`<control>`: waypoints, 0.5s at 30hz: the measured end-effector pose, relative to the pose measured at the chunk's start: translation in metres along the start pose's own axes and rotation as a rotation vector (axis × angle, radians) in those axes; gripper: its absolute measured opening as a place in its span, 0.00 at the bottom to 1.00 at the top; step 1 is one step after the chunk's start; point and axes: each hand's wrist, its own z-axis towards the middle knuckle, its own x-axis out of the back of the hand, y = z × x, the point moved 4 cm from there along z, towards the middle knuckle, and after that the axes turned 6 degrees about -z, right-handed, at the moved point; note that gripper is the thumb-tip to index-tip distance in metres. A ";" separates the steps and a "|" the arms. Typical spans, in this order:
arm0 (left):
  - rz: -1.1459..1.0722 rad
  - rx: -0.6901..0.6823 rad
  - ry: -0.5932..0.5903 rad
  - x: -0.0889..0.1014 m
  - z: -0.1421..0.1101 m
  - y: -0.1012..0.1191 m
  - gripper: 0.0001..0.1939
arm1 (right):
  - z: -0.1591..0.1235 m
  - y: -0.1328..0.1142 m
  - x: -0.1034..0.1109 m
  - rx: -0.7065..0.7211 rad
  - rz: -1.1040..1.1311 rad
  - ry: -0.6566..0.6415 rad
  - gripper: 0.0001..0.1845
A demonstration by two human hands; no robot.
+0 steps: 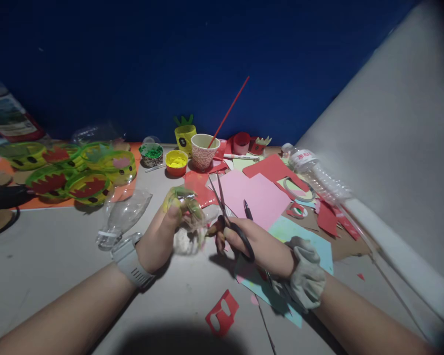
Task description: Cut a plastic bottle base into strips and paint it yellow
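My left hand, with a pale watch on its wrist, grips a clear plastic bottle piece smeared with yellow-green. Motion blurs this piece, so its exact shape is hard to make out. In my right hand are scissors with dark handles; their blades point up and away, slightly apart. The blades stand just right of the plastic, and I cannot tell if they touch it. Below the plastic is a whitish blurred thing. A cut clear bottle top lies left of my left hand.
Several yellow-green painted cups stand on orange paper at left. Behind my hands are a green paint cup, a yellow paint cup and a patterned cup with a red stick. Pink paper, red scraps and a plastic bottle lie right.
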 end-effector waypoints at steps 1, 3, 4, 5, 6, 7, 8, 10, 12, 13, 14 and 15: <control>-0.040 0.010 -0.031 -0.003 -0.001 0.000 0.26 | 0.000 -0.002 0.000 0.015 -0.030 -0.010 0.32; -0.111 0.030 -0.073 -0.007 -0.002 -0.002 0.24 | -0.001 -0.005 0.001 0.049 -0.081 -0.018 0.33; -0.135 0.038 -0.081 -0.009 -0.002 -0.003 0.24 | -0.002 -0.006 0.002 0.060 -0.102 -0.020 0.33; -0.154 0.047 -0.074 -0.009 -0.002 -0.004 0.23 | -0.002 -0.007 0.002 0.061 -0.117 -0.023 0.33; -0.169 0.055 -0.060 -0.009 -0.002 -0.004 0.21 | -0.002 -0.007 0.002 0.051 -0.127 -0.023 0.32; -0.179 0.060 -0.041 -0.008 -0.002 -0.004 0.21 | -0.002 -0.006 0.002 0.031 -0.138 -0.021 0.30; -0.193 0.066 -0.025 -0.008 -0.001 -0.004 0.20 | -0.002 -0.005 0.002 0.007 -0.150 -0.017 0.28; -0.222 0.091 -0.007 -0.006 -0.001 -0.004 0.21 | -0.002 -0.003 0.001 -0.035 -0.171 -0.013 0.25; -0.209 0.126 0.002 -0.005 -0.001 -0.006 0.22 | -0.002 0.000 0.000 -0.066 -0.185 -0.008 0.23; -0.191 0.139 0.016 -0.004 -0.001 -0.008 0.22 | -0.002 0.001 0.000 -0.081 -0.186 -0.010 0.22; -0.168 0.145 0.031 -0.003 0.000 -0.009 0.21 | -0.002 0.002 -0.001 -0.093 -0.182 -0.011 0.22; -0.147 0.144 0.047 -0.002 0.000 -0.011 0.19 | -0.002 0.003 -0.001 -0.100 -0.176 -0.009 0.22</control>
